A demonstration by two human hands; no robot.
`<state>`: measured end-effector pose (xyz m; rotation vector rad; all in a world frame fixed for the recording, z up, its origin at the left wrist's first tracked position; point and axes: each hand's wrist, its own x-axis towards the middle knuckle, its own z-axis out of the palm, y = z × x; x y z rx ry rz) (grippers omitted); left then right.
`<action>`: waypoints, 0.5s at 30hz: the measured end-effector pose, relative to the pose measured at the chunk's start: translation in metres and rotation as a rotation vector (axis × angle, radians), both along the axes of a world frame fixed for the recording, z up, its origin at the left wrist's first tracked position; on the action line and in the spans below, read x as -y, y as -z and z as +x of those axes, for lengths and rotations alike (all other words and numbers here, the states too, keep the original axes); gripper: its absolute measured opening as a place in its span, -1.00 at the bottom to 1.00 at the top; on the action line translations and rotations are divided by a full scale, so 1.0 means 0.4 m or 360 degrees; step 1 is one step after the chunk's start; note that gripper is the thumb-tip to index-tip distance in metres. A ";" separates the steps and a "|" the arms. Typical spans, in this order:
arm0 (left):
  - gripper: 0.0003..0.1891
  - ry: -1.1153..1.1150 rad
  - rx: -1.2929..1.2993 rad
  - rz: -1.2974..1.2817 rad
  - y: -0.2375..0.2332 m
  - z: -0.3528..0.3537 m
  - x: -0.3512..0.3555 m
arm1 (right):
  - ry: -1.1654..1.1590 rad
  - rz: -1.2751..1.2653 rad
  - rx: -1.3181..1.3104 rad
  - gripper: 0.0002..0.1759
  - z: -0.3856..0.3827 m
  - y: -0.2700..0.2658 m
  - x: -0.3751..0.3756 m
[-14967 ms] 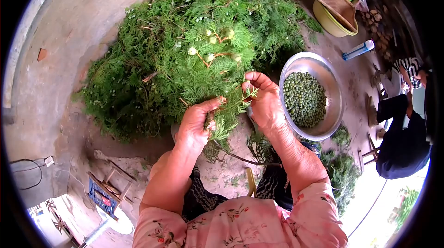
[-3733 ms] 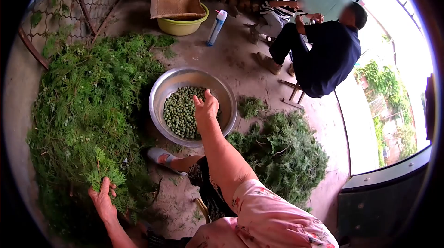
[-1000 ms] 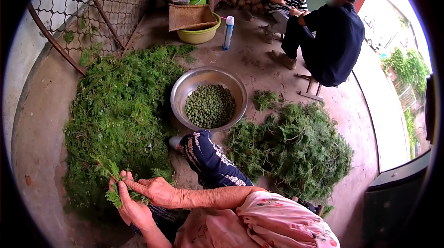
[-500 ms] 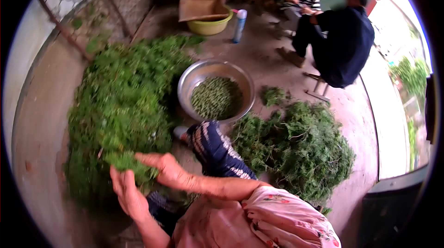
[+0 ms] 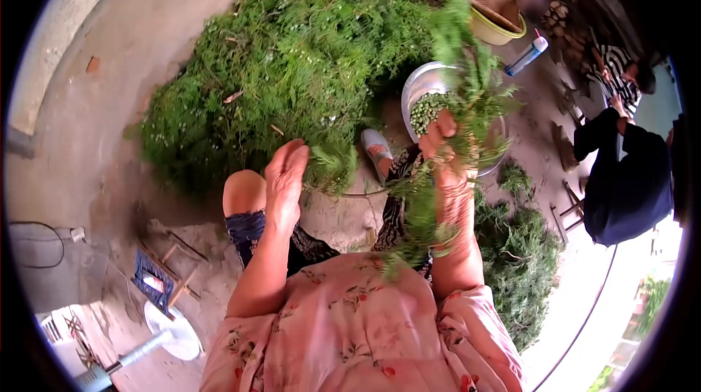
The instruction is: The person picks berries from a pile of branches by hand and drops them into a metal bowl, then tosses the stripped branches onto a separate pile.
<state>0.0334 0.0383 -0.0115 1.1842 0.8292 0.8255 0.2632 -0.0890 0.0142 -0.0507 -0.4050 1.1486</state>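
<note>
A leafy green branch (image 5: pixel 475 81) hangs across my right hand (image 5: pixel 440 142) and forearm, blurred by motion and partly hiding the hand. My left hand (image 5: pixel 285 180) is at the near edge of a big green heap of branches (image 5: pixel 292 63), its fingers close together around the end of a small sprig (image 5: pixel 332 167). Behind the raised branch stands a metal basin (image 5: pixel 416 85) holding small green pods or berries (image 5: pixel 426 111). A second, darker pile of branches (image 5: pixel 515 268) lies to the right, beside my right forearm.
Two people sit at the right, one in dark clothes (image 5: pixel 631 180), the other in stripes (image 5: pixel 621 74). A yellow tub (image 5: pixel 493 30) and a spray can (image 5: pixel 526 56) stand at the upper right. A fan (image 5: pixel 175 333) and a small folding stool (image 5: pixel 157 279) are at the lower left.
The view has turned, so the heap now lies ahead. My hands have moved apart; the right one has a large branch across it near the basin, the left one a sprig.
</note>
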 end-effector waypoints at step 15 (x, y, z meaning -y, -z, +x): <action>-0.41 0.0507 0.0835 -0.1238 0.043 0.007 0.022 | 0.0376 -0.0341 -0.0102 -0.76 0.029 0.032 0.032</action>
